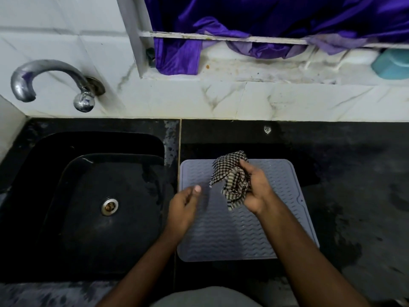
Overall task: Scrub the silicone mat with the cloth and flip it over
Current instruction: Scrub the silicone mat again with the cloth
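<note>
White marbled tiles (221,100) fill the upper part of the frame, with purple fabric (265,23) draped over a ledge at the upper right. Below them the black table (354,196) spreads across the frame, wet in patches, and a black sink (66,218) sits in its left half with a metal drain (109,206) at the bottom. A curved tap (51,78) comes out of the wall at the upper left. Your silicone mat (232,235), grey with a wavy ridged face, lies flat on the table just right of the sink, centre of the frame. Your right hand (256,191) holds the checked cloth (232,178) bunched above the mat's upper middle, fingers (244,166) curled round it. Your left hand (183,207) hovers over the mat's left edge, loosely curled, holding nothing.
</note>
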The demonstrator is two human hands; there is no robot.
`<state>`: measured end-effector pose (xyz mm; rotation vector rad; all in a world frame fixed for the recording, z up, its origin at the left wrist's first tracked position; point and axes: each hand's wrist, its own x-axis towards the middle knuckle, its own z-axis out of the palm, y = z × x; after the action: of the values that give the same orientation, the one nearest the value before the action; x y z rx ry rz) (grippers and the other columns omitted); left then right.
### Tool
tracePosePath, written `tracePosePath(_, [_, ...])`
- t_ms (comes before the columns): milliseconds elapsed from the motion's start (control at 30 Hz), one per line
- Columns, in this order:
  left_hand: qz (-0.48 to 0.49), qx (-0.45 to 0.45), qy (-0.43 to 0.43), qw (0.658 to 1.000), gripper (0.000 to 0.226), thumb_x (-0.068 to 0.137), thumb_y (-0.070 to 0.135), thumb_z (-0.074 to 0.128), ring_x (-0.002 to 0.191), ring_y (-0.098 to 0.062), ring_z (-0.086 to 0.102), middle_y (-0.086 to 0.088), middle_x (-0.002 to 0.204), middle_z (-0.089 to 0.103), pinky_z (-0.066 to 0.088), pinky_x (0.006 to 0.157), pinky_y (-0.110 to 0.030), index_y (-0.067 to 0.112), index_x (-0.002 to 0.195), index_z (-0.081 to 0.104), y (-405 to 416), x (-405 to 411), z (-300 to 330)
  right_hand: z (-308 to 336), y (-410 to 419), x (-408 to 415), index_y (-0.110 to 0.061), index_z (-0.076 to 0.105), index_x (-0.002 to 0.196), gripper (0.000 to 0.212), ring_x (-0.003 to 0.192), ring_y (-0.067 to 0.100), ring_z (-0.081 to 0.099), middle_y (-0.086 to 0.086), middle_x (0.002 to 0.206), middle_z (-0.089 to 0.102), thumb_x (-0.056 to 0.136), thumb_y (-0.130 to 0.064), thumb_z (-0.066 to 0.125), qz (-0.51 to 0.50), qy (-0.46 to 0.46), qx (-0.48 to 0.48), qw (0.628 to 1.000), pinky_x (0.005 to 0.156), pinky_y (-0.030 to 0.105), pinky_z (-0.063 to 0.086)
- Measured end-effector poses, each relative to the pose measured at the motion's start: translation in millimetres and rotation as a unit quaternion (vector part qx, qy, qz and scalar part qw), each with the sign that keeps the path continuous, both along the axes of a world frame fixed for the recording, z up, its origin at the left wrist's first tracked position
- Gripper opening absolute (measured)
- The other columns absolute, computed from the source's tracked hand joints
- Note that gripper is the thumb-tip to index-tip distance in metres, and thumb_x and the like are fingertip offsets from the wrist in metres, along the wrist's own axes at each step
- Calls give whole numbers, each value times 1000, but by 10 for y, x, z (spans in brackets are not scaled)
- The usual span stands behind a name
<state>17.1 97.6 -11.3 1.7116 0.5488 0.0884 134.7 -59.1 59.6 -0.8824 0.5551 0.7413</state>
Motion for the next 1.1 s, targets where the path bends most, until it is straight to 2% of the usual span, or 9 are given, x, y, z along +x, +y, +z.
tracePosePath(100, [33,-306,68,949,74,95,68,32,103,-29,71,-12,112,76,56,89,-43,10,124,68,-150,169,347,106,33,-82,5,62,122,47,107,36,65,26,123,65,100,-34,48,74,-30,46,996,100,49,49])
tracePosePath(167, [30,-367,46,928,67,95,66,33,114,-24,68,-7,123,72,54,99,-44,17,130,63,-192,231,504,143,99,-177,3,64,121,46,107,36,67,25,122,66,101,-35,47,114,-61,42,991,98,49,51])
tracePosePath(300, [90,-247,14,965,40,102,41,53,108,-26,72,-10,112,76,53,102,-49,10,120,71,-217,240,572,67,200,-340,-9,69,116,34,102,29,71,14,108,74,100,-35,54,145,-215,-127,957,91,47,56])
tracePosePath(433, [150,-204,2,967,29,103,31,54,104,-24,72,-7,110,77,55,99,-50,13,118,70,-201,123,503,-211,185,-468,-17,73,99,33,91,13,63,-1,94,65,97,-45,56,192,-391,-415,798,82,32,49])
tracePosePath(633, [126,-172,-14,977,22,104,20,54,110,-21,70,-4,115,74,55,96,-38,17,124,64,-260,-140,322,-461,208,-835,-22,57,123,42,100,12,65,-5,108,68,97,-53,51,282,-356,-366,812,86,27,51])
tracePosePath(800, [82,-189,1,978,27,103,9,52,96,-20,71,-7,114,72,59,63,-30,19,128,54,-229,-338,248,-598,126,-865,-20,60,124,44,103,18,53,3,108,56,95,-52,53,296,-445,-476,699,91,32,46])
tracePosePath(867, [64,-196,11,979,29,102,11,55,86,-24,70,-7,109,71,55,46,-32,25,128,50,-221,-406,214,-602,103,-844,-19,61,120,40,101,16,54,2,105,58,96,-49,55,306,-462,-465,690,90,32,46])
tracePosePath(1000, [64,-125,35,989,30,97,22,67,103,-22,69,-3,110,69,59,78,-30,22,121,49,-155,-444,138,-615,96,-893,-19,65,102,36,87,14,58,-2,93,66,94,-50,49,279,-503,-456,679,80,32,48])
tracePosePath(1100, [63,5,4,998,56,86,53,71,114,-14,62,1,120,60,50,97,-27,25,126,45,-16,-456,141,-588,115,-929,-18,67,101,33,85,14,64,-1,93,71,98,-46,49,314,-490,-427,692,79,33,52])
